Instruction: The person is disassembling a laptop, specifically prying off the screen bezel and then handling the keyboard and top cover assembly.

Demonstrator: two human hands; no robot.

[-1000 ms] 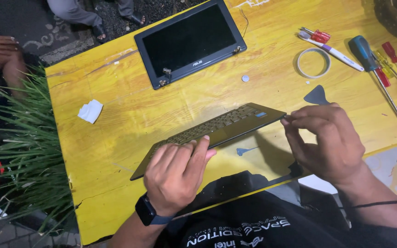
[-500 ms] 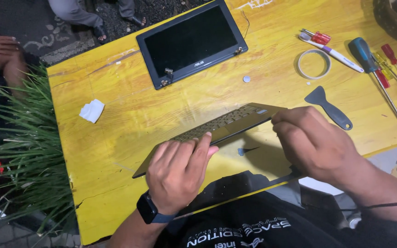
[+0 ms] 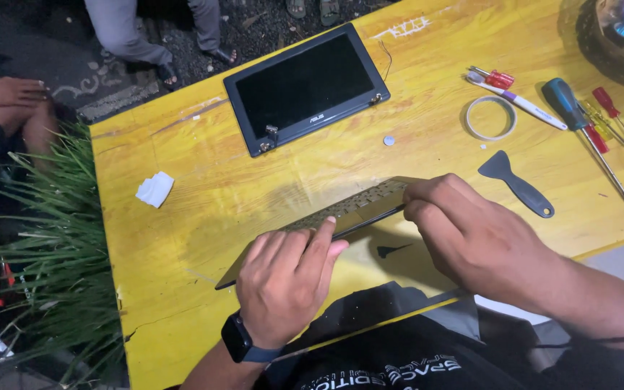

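Head view: at centre frame, both hands grip a tilted laptop keyboard base above the yellow surface, left hand lower, right hand at its upper end.

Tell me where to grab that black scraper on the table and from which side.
Take the black scraper by its long rounded handle, coming from above at the lower-right end. It lies flat on the yellow table, the wide blade pointing up-left toward the right hand; the handle end looks free of neighbours.

A detached laptop screen, tape ring, scraper and screwdrivers lie about.
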